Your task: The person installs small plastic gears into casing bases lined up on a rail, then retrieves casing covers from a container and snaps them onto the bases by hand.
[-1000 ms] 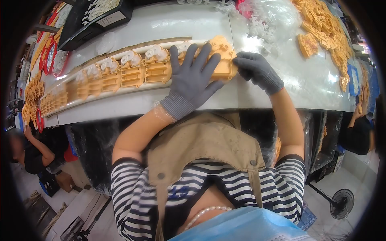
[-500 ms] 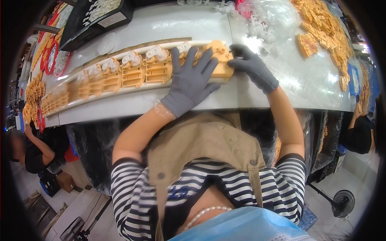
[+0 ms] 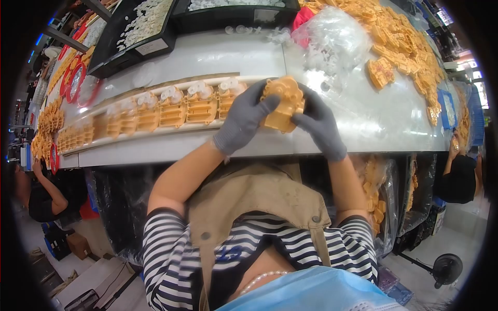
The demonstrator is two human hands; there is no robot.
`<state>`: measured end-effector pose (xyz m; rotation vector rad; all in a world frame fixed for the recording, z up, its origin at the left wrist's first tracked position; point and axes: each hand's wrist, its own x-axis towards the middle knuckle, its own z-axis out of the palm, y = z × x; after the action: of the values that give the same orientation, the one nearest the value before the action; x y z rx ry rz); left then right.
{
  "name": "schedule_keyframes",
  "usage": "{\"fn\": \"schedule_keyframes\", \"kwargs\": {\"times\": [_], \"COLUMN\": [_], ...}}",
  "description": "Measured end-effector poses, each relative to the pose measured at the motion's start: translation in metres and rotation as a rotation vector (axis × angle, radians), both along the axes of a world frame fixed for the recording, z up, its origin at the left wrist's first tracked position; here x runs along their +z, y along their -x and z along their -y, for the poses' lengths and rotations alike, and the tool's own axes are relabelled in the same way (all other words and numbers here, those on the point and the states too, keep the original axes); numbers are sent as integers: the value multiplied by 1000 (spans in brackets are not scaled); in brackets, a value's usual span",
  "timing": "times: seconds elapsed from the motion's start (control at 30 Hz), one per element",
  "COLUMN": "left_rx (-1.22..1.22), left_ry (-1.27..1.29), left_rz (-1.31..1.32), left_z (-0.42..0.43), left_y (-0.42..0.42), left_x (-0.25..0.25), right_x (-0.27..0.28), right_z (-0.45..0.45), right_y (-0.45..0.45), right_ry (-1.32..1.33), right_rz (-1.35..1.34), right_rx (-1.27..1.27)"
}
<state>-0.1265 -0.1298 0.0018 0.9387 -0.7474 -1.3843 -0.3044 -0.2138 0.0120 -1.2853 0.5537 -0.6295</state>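
Note:
Between both gloved hands an orange plastic housing (image 3: pixel 282 103) is held up over the right end of the row. My left hand (image 3: pixel 246 114), in a grey glove, grips its left side with the thumb across the front. My right hand (image 3: pixel 319 119), gloved too, closes on its right side, fingers behind it. Leftward from my left hand runs a row of orange housings (image 3: pixel 201 110) between white rails (image 3: pixel 166 130); clear and white round parts (image 3: pixel 199 89) sit along their upper edges.
Black bins (image 3: pixel 111 59) of small white parts stand at the back left. A plastic bag (image 3: pixel 340 39) and a heap of orange parts (image 3: pixel 404 44) lie at the back right. Red rings (image 3: pixel 78 83) are at the left. Other people's arms (image 3: pixel 49 184) show at both sides.
The orange housing has been lifted off the row's right end and is now gripped by both hands. My left hand was spread over the row before. The camera view has shifted slightly.

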Motion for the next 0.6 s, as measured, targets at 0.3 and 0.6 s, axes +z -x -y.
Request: {"fn": "schedule_keyframes", "kwargs": {"times": [0.3, 0.6], "left_rx": [43, 115], "left_ry": [234, 212], "left_rz": [557, 460], "left_z": [-17, -14], "left_y": [55, 51], "left_x": [5, 11], "right_x": [-5, 0], "right_z": [-24, -10], "right_y": [-5, -12], "right_ry": [620, 609], "right_rz": [-1, 52], "right_rx": [-621, -457]}}
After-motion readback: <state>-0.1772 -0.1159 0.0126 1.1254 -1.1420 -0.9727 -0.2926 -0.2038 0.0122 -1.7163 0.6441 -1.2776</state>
